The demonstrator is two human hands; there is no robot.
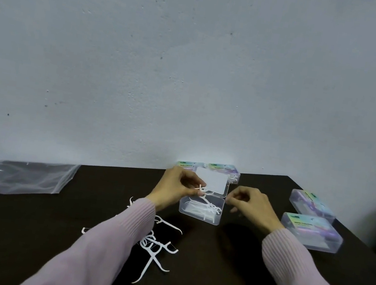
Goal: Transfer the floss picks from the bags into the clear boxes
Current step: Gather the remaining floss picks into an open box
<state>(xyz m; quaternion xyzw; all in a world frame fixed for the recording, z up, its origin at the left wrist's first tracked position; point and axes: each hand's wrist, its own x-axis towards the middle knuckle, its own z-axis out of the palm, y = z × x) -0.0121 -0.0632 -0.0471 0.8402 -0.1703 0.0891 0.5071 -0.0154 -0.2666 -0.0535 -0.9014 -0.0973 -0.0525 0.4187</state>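
**Floss picks, bag and boxes on the dark table**

An open clear box (201,209) near the table's (23,227) far edge, lid upright, holds several white picks. Loose floss picks (156,247) lie scattered nearer the front edge. A flattened clear bag (18,175) lies at the left. Closed labelled boxes (310,231) sit along the right edge and far edge.

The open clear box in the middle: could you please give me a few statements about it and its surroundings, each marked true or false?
1. The open clear box already holds floss picks. True.
2. The left hand pinches a floss pick over the box. True.
3. The right hand holds the plastic bag. False: the bag lies flat at the table's far left, untouched.
4. All picks are boxed. False: loose floss picks lie on the table by the left sleeve.
5. Two closed boxes lie to the right. True.
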